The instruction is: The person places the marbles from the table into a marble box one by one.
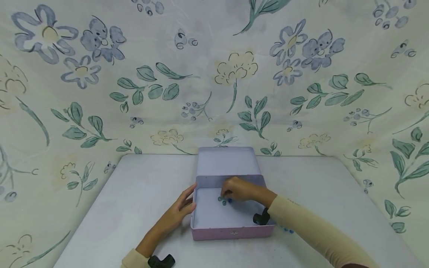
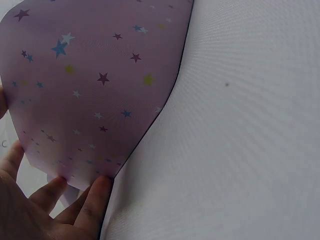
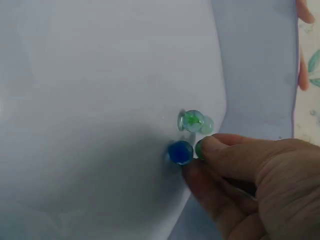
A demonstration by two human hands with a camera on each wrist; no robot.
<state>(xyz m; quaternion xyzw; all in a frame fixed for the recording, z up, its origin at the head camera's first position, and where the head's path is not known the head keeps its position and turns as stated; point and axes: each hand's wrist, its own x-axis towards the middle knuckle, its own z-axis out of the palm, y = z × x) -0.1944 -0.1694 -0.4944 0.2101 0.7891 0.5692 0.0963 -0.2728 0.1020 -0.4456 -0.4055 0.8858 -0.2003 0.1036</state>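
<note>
An open pink box (image 1: 231, 233) with a pale inside stands on the table. My right hand (image 1: 238, 189) reaches into it, and in the right wrist view that hand (image 3: 270, 175) pinches a green marble (image 3: 199, 149) between thumb and finger. Right beside the fingertips lies a blue marble (image 3: 180, 152); a clear marble with green inside (image 3: 193, 120) and a paler one (image 3: 207, 125) lie close by. My left hand (image 1: 174, 215) rests its fingers on the box's left side; the left wrist view shows that hand (image 2: 65, 212) touching the star-patterned pink wall (image 2: 90, 100).
The box's lid (image 1: 228, 161) stands open at the back. Several small blue pieces (image 1: 287, 230) lie on the white table (image 1: 140, 193) right of the box, near my right sleeve (image 1: 311, 227). A flower-patterned cloth (image 1: 201, 93) hangs behind the table.
</note>
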